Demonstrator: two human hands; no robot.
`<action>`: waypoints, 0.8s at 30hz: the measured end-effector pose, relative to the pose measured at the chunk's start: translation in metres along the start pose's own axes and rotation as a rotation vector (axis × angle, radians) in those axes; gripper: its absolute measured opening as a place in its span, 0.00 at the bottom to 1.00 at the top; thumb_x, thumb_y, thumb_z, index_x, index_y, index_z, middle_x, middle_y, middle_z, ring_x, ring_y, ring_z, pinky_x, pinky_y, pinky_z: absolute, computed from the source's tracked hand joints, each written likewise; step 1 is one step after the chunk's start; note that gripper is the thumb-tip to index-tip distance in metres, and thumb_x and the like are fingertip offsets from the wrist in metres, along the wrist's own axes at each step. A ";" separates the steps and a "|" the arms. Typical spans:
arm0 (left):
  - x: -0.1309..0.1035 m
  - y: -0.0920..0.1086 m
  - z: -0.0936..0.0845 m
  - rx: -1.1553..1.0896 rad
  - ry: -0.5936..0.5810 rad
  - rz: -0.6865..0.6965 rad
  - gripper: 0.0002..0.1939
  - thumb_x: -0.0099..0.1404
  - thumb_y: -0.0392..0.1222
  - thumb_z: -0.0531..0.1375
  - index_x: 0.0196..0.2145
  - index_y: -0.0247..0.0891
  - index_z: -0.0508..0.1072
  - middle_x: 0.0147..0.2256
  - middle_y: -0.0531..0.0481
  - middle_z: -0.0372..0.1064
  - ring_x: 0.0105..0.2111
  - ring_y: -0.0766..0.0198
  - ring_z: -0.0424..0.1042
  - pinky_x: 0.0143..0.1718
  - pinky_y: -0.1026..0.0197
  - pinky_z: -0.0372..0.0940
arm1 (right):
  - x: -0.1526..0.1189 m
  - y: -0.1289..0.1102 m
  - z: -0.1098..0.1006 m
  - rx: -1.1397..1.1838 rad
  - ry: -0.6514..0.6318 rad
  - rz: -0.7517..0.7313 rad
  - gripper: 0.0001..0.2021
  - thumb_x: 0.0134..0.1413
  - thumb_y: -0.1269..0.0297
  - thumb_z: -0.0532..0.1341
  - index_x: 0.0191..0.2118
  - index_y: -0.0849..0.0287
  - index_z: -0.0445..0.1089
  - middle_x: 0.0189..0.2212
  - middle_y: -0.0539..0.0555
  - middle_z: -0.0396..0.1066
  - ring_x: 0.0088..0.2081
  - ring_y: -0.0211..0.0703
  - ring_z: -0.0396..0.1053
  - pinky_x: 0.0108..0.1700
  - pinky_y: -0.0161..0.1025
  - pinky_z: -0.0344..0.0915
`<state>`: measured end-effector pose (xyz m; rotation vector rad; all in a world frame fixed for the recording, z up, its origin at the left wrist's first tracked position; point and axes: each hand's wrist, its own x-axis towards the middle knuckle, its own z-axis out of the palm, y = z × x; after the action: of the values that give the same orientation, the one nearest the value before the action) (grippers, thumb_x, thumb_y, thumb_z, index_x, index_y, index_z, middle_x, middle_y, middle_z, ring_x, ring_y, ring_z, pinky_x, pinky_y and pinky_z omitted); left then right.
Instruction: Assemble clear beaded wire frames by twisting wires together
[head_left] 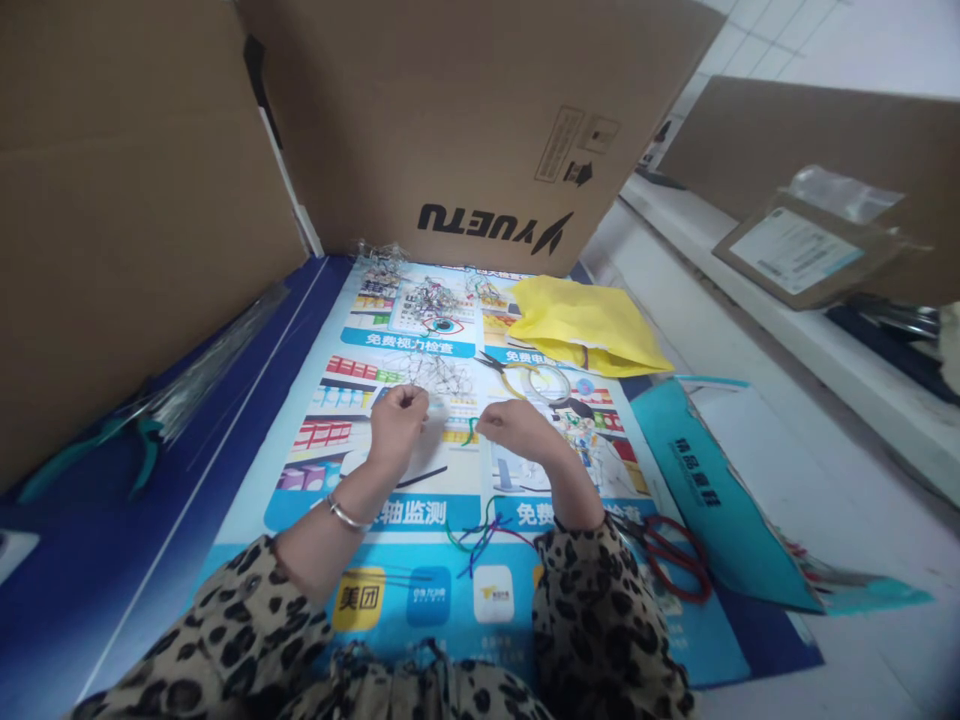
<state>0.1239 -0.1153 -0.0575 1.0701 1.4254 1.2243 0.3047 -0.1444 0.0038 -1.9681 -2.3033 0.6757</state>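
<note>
the left hand (pixel 397 425) is holding its fingers curled over the printed sheet (pixel 450 460); i cannot tell whether it is gripping anything. the right hand (pixel 517 430) is pointing inward, a green strand (pixel 471 430) showing at its tips; whether it is pinching that is unclear. coloured strands (pixel 478 540) are lying near the right sleeve (pixel 600 620).
</note>
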 end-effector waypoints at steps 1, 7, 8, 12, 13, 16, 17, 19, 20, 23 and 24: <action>0.000 0.000 0.000 0.001 -0.001 0.000 0.05 0.51 0.41 0.58 0.25 0.36 0.70 0.17 0.57 0.63 0.17 0.71 0.61 0.17 0.71 0.59 | -0.001 0.001 0.000 0.011 0.030 -0.002 0.10 0.53 0.66 0.55 0.33 0.57 0.74 0.31 0.51 0.75 0.33 0.38 0.69 0.32 0.31 0.58; 0.001 -0.002 0.000 0.002 -0.003 -0.005 0.06 0.51 0.42 0.58 0.26 0.37 0.70 0.18 0.56 0.63 0.17 0.70 0.62 0.18 0.69 0.60 | -0.004 0.005 0.014 -0.154 0.112 -0.148 0.14 0.53 0.73 0.55 0.43 0.54 0.72 0.40 0.53 0.71 0.44 0.41 0.66 0.39 0.32 0.58; 0.001 -0.002 0.000 0.002 -0.003 -0.005 0.06 0.51 0.42 0.58 0.26 0.37 0.70 0.18 0.56 0.63 0.17 0.70 0.62 0.18 0.69 0.60 | -0.004 0.003 0.017 -0.191 0.114 -0.183 0.15 0.54 0.72 0.55 0.45 0.52 0.71 0.41 0.53 0.70 0.45 0.42 0.64 0.40 0.32 0.58; 0.000 -0.001 0.001 -0.001 -0.008 0.003 0.06 0.51 0.42 0.58 0.26 0.37 0.70 0.18 0.57 0.63 0.17 0.71 0.61 0.18 0.69 0.59 | 0.000 -0.006 0.026 -0.363 0.130 -0.218 0.10 0.59 0.67 0.53 0.38 0.54 0.72 0.36 0.55 0.67 0.44 0.45 0.62 0.35 0.34 0.59; 0.000 -0.001 0.001 -0.002 -0.009 0.008 0.06 0.51 0.42 0.58 0.26 0.37 0.70 0.18 0.57 0.62 0.17 0.72 0.60 0.18 0.69 0.58 | 0.002 -0.007 0.028 -0.395 0.135 -0.230 0.11 0.60 0.66 0.52 0.36 0.55 0.72 0.35 0.55 0.67 0.43 0.46 0.62 0.35 0.35 0.59; 0.000 0.000 0.001 -0.003 -0.011 0.024 0.06 0.52 0.42 0.58 0.25 0.37 0.69 0.19 0.58 0.61 0.17 0.72 0.59 0.18 0.69 0.57 | 0.006 -0.012 0.034 -0.455 0.152 -0.252 0.10 0.60 0.70 0.51 0.34 0.60 0.70 0.36 0.58 0.67 0.42 0.47 0.61 0.36 0.37 0.60; -0.001 0.001 0.001 -0.002 -0.010 0.028 0.06 0.52 0.42 0.58 0.24 0.37 0.68 0.19 0.58 0.61 0.17 0.72 0.59 0.18 0.69 0.57 | 0.008 -0.013 0.036 -0.465 0.158 -0.244 0.10 0.59 0.72 0.51 0.35 0.61 0.70 0.37 0.59 0.67 0.43 0.48 0.61 0.37 0.37 0.60; -0.001 0.000 0.001 0.002 -0.007 0.032 0.06 0.53 0.43 0.58 0.25 0.37 0.68 0.19 0.58 0.60 0.17 0.72 0.59 0.18 0.69 0.57 | 0.009 -0.015 0.042 -0.463 0.174 -0.198 0.09 0.58 0.73 0.52 0.37 0.63 0.69 0.37 0.61 0.68 0.43 0.49 0.62 0.38 0.38 0.61; -0.001 0.000 0.001 0.004 -0.006 0.034 0.06 0.53 0.43 0.58 0.25 0.37 0.69 0.19 0.58 0.60 0.17 0.72 0.59 0.19 0.69 0.57 | 0.009 -0.017 0.044 -0.447 0.183 -0.163 0.09 0.57 0.73 0.52 0.38 0.64 0.69 0.37 0.61 0.68 0.43 0.49 0.63 0.38 0.38 0.61; -0.001 0.000 0.001 0.011 -0.008 0.041 0.06 0.53 0.43 0.58 0.24 0.37 0.69 0.19 0.57 0.61 0.17 0.71 0.59 0.19 0.68 0.57 | 0.009 -0.024 0.047 -0.323 0.245 -0.079 0.09 0.58 0.71 0.51 0.39 0.62 0.68 0.37 0.58 0.70 0.38 0.45 0.67 0.34 0.36 0.60; -0.001 -0.001 0.000 0.012 -0.010 0.043 0.06 0.53 0.43 0.57 0.25 0.37 0.69 0.20 0.57 0.62 0.18 0.71 0.59 0.19 0.68 0.58 | 0.009 -0.028 0.047 -0.262 0.282 -0.063 0.09 0.58 0.70 0.51 0.39 0.61 0.67 0.36 0.57 0.70 0.37 0.43 0.68 0.33 0.35 0.60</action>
<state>0.1244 -0.1163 -0.0580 1.1187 1.4105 1.2406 0.2626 -0.1525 -0.0319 -1.9274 -2.3596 0.0843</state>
